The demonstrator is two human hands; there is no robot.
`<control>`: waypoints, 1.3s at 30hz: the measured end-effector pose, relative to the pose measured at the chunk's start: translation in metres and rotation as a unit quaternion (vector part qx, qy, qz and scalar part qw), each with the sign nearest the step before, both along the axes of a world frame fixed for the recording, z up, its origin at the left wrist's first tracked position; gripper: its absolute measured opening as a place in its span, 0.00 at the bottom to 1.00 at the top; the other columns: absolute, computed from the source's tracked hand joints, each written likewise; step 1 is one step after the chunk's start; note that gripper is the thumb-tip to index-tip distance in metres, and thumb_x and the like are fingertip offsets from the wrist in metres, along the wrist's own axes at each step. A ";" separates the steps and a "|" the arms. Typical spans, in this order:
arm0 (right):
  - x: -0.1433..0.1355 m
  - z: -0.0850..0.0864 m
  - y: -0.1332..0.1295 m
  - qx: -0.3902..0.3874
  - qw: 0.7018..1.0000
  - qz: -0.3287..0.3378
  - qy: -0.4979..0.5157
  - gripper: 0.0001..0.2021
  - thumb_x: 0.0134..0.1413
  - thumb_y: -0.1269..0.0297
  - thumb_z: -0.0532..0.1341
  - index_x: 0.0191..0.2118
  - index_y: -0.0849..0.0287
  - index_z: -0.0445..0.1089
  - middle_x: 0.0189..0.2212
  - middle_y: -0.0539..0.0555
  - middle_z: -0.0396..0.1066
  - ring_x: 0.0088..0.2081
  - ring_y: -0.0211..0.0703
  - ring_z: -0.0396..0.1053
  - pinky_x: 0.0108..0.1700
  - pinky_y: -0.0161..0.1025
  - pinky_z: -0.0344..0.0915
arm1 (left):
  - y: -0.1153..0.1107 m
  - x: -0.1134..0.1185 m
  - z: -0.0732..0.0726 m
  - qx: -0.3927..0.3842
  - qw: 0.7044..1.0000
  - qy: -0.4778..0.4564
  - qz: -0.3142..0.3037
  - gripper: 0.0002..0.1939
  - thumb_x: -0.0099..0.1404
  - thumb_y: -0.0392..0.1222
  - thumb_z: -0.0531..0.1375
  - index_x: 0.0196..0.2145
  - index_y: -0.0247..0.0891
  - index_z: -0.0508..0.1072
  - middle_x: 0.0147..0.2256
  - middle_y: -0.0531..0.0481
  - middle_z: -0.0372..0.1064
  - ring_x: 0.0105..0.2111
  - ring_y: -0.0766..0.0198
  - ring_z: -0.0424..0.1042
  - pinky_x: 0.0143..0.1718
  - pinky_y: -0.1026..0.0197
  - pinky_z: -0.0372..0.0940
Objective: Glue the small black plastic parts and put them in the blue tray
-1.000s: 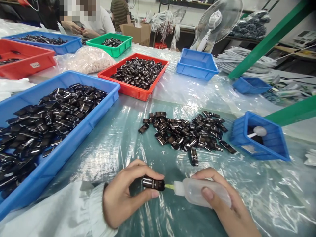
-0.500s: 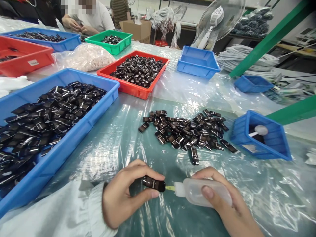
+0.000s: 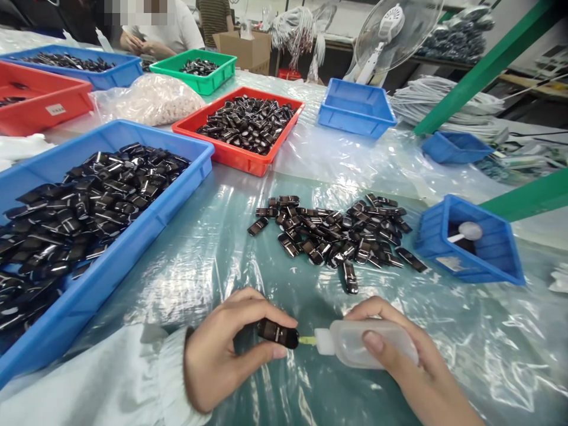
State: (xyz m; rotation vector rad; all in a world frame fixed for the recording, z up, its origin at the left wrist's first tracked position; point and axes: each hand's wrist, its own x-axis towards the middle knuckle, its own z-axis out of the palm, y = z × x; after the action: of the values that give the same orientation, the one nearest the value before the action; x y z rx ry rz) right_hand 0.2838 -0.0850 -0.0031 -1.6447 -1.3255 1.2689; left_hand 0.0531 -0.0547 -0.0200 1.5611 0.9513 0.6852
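Seven plastic trays sit on the tabletop: four are blue, a large one heaped with black parts, a second at the far left, an empty one and a small one; two are red and one is green. A single tilted blue bin, one bag of pale pieces, one fan and one cardboard box complete the scene. One loose pile of black parts, too many to count, lies before two hands, which hold one black part and one squeeze bottle.

Red tray, green tray, white fan, possibly cable bundles.
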 end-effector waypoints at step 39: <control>0.001 -0.004 -0.009 0.059 0.997 -0.039 -0.032 0.07 0.49 0.52 0.59 0.33 0.46 0.69 0.25 0.45 0.68 0.19 0.37 0.61 0.20 0.32 0.58 | 0.002 -0.001 -0.002 0.022 0.999 0.009 0.030 0.16 0.62 0.33 0.60 0.45 0.53 0.69 0.39 0.60 0.71 0.39 0.66 0.68 0.39 0.65 0.61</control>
State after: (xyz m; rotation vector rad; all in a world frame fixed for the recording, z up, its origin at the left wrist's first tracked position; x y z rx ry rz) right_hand 0.2851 -0.0940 -0.0075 -1.6487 -1.3338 1.0793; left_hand 0.0519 -0.0525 -0.0222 1.5836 1.0057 0.7404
